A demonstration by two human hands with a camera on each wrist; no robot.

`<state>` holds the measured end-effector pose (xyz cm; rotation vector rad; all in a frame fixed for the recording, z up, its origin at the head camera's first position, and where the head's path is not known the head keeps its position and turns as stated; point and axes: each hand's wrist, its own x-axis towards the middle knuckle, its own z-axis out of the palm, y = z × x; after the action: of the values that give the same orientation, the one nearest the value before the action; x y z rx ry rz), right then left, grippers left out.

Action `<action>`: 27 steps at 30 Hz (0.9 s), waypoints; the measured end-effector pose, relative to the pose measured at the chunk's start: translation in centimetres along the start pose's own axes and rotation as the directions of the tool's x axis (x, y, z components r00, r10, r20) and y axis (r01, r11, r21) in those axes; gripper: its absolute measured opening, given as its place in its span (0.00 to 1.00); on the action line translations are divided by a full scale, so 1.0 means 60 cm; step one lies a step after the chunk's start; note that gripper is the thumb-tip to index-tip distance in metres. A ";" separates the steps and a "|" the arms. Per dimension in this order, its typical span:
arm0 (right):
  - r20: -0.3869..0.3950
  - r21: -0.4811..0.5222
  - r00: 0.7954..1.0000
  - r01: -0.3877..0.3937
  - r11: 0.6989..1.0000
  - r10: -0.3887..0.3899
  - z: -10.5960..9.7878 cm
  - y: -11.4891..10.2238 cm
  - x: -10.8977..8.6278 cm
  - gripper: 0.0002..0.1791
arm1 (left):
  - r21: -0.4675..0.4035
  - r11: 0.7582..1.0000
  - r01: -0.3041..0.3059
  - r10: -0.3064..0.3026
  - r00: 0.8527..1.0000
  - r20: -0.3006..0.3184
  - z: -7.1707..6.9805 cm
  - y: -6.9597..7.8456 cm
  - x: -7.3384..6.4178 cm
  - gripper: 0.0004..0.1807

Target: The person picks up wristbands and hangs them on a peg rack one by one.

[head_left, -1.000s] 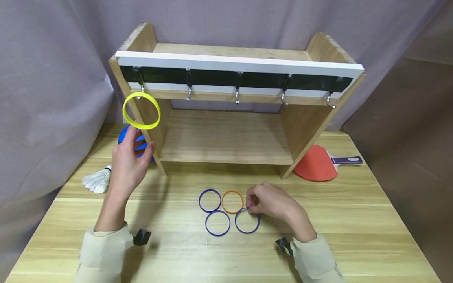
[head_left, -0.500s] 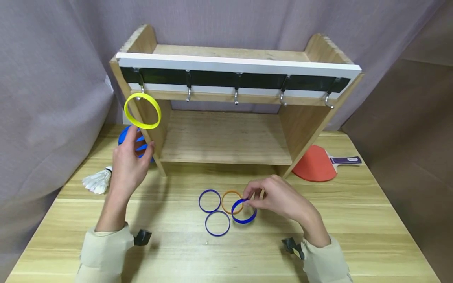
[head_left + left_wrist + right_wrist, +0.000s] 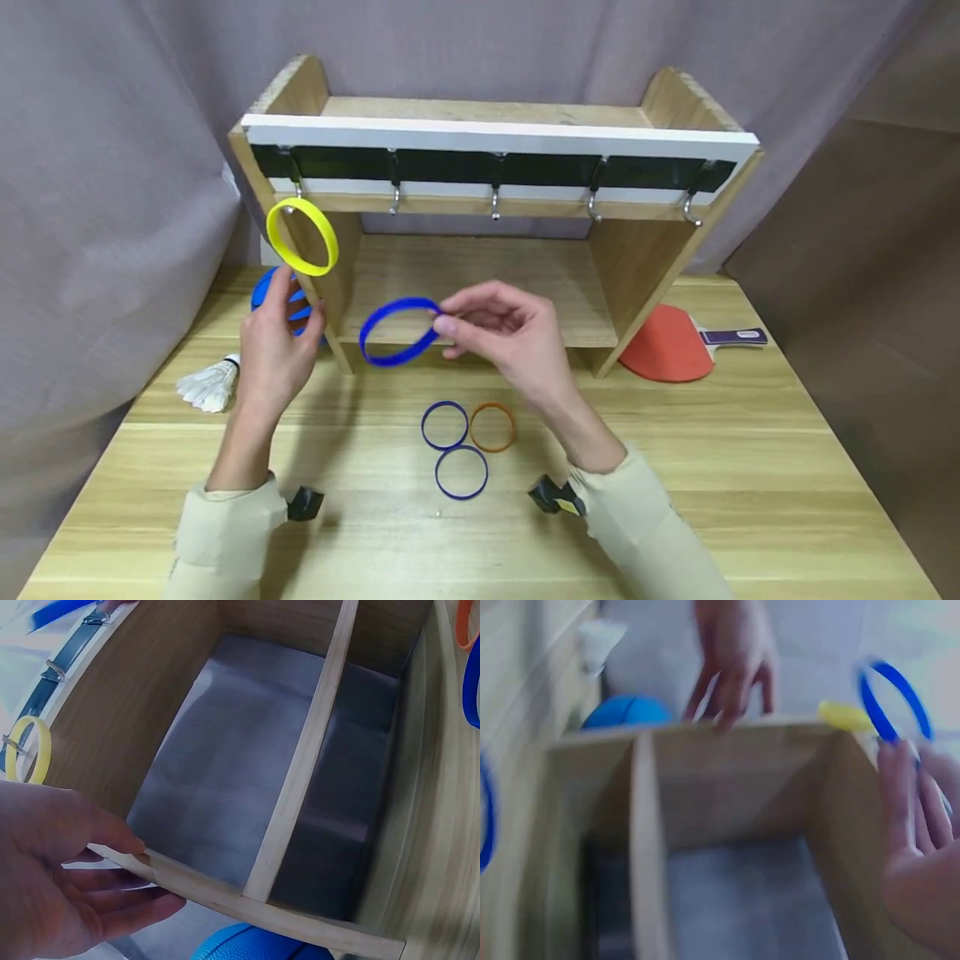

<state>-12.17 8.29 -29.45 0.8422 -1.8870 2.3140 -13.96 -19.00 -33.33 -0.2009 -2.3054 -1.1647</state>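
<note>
My left hand grips the left side panel of a wooden shelf, thumb on one face and fingers on the other in the left wrist view. Above it, a yellow wristband hangs on the leftmost hook. Between thumb and fingertips my right hand pinches a blue wristband, held up in front of the shelf's lower board. Two dark blue wristbands and an orange wristband lie flat on the table, below the right hand in the head view.
Several metal hooks line the shelf's white front rail. A blue ball and a shuttlecock lie at the left. To the right is a red table tennis bat. Grey cloth hangs behind.
The right hand has lifted the blue wristband off the table and carried it up and left toward the shelf. The left hand stays at the side panel.
</note>
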 end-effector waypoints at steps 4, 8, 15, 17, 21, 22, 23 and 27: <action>-0.164 0.167 0.979 0.145 0.975 -0.118 0.030 -0.008 0.048 0.10 | 0.003 1.000 -0.003 0.003 1.000 0.001 0.001 -0.003 -0.003 0.31; -0.265 0.191 0.949 0.225 0.955 -0.171 0.045 -0.007 0.071 0.10 | -0.006 1.000 0.000 0.000 1.000 0.001 0.000 -0.003 -0.001 0.30; -0.312 0.148 0.929 0.254 0.956 -0.199 0.044 0.000 0.077 0.11 | -0.008 1.000 -0.004 0.004 1.000 0.000 -0.002 -0.002 0.002 0.28; -0.313 0.135 0.928 0.256 0.957 -0.204 0.042 0.001 0.077 0.11 | -0.004 1.000 -0.007 0.007 1.000 -0.001 -0.001 -0.002 0.001 0.30; -0.311 0.106 0.924 0.266 0.958 -0.222 0.039 0.004 0.076 0.11 | -0.001 1.000 -0.008 0.008 1.000 -0.003 -0.002 -0.002 0.001 0.29; -0.310 0.101 0.923 0.268 0.958 -0.226 0.039 0.004 0.076 0.11 | 0.000 1.000 -0.006 0.006 1.000 -0.003 -0.002 -0.002 0.001 0.28; -0.309 0.094 0.923 0.270 0.958 -0.230 0.039 0.005 0.076 0.11 | 0.001 1.000 -0.005 0.005 1.000 -0.003 -0.002 -0.002 0.001 0.27; -0.302 0.063 0.922 0.273 0.960 -0.242 0.040 0.005 0.075 0.11 | 0.002 1.000 0.001 -0.001 1.000 -0.003 -0.003 0.000 0.001 0.25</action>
<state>-15.22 4.68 -27.54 0.6652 -1.4534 2.2425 -13.96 -19.16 -33.22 -0.1977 -2.3040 -1.1626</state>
